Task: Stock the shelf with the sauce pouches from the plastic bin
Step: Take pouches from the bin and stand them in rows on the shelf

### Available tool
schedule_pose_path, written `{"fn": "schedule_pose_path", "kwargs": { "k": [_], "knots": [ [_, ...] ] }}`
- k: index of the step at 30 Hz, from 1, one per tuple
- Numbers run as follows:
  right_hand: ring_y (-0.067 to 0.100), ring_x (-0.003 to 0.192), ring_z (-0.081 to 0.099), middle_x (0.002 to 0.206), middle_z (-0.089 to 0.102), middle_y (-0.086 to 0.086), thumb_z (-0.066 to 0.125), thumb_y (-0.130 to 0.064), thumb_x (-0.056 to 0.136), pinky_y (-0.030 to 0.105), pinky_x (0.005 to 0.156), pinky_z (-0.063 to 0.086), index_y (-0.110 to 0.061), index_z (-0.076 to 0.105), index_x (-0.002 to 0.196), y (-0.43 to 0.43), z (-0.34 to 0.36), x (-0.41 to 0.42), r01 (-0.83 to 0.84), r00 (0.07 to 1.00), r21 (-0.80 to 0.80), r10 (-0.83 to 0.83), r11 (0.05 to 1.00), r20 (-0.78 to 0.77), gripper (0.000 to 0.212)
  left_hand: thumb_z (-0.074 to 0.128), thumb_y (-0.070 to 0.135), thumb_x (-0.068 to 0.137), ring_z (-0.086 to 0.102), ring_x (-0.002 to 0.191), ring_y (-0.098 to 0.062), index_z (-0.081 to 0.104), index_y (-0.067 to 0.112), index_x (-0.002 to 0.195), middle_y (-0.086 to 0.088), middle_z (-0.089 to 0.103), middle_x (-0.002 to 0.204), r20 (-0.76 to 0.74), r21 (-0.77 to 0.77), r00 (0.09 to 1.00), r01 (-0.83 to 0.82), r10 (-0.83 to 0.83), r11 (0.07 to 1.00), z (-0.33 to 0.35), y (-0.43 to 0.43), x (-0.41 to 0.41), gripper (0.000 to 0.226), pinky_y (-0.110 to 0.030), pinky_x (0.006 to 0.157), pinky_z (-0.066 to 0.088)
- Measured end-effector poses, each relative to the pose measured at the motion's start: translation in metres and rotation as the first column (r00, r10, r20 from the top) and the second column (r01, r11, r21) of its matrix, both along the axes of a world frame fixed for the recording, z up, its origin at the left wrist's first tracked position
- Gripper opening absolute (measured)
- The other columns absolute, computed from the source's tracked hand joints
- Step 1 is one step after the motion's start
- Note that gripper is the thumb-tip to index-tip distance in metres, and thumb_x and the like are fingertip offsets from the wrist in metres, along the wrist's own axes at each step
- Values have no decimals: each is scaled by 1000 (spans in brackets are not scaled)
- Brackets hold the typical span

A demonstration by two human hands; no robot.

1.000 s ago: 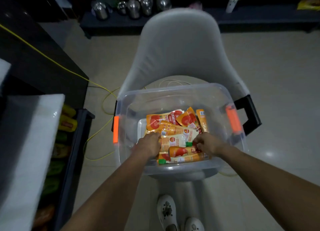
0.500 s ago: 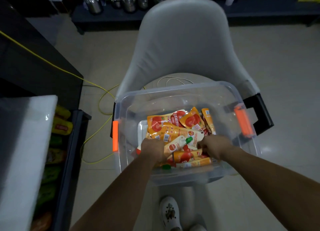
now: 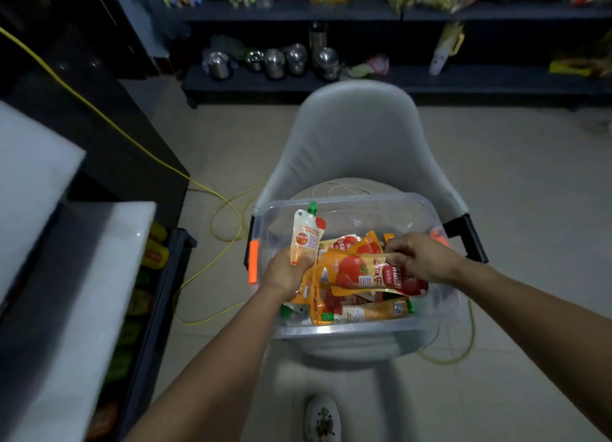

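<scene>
The fingers (image 3: 302,263) of the left hand (image 3: 284,276) are curled tight around the bottom of a white pouch (image 3: 306,238). The pouch stands upright, its green cap at the top, raised above the heap at the left end of the plastic bin (image 3: 347,331). The fingers (image 3: 395,259) of the right hand (image 3: 422,259) are pinched together on the upper edge of a tomato pouch (image 3: 359,272). This orange and red pouch lies crosswise, lifted over the rest. Under both hands the other sauce pouches (image 3: 372,310) lie jumbled on the bin's floor, several with green caps pointing toward the near wall.

The bin is clear, has an orange latch (image 3: 253,262) on its left end, and sits on the seat of a grey chair (image 3: 357,136).

A yellow cable (image 3: 225,209) loops over the tiled floor (image 3: 530,183) beside the chair. At the left a low dark rack (image 3: 165,292) holds yellow and green packs under a white top (image 3: 82,292). Along the far wall a long shelf (image 3: 430,80) carries steel pots (image 3: 275,62). A white shoe (image 3: 323,418) shows at the bottom edge.
</scene>
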State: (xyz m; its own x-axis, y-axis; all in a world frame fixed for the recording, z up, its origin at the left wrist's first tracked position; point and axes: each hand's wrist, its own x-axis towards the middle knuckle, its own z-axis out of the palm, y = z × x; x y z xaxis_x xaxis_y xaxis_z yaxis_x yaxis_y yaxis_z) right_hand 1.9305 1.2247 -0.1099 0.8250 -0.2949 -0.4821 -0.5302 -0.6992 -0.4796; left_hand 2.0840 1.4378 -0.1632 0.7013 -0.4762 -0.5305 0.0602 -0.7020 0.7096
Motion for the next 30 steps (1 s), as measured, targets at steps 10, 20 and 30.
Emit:
{"fn": "schedule_pose_path", "kwargs": {
  "k": [10, 20, 30],
  "knots": [
    [17, 85, 71, 91, 74, 3, 56, -23, 95, 31, 76, 57, -15, 70, 94, 65, 138, -31, -72, 994, 306, 44, 949, 98, 16, 43, 61, 94, 73, 90, -28, 65, 19, 118, -11, 75, 103, -474, -252, 839, -420, 267, 872, 132, 90, -80, 53, -42, 82, 58],
    [19, 74, 70, 90, 74, 9, 66, -25, 87, 27, 61, 55, -14, 72, 101, 200, 219, -76, -118, 987, 502, 43, 857, 157, 18, 75, 46, 73, 73, 87, -33, 63, 14, 122, -17, 73, 107, -576, -418, 720, -667, 388, 617, 205, 232, -206, 60, -51, 69, 59],
    [21, 83, 70, 87, 73, 11, 62, -30, 89, 33, 76, 55, -4, 61, 101, 407, 230, -82, 85, 918, 987, -396, 137, -24, 29, 74, 41, 79, 71, 97, -36, 59, 14, 127, -16, 73, 109, -534, -614, 528, -779, 660, 126, 257, 369, -239, 58, -51, 80, 58]
  ]
}}
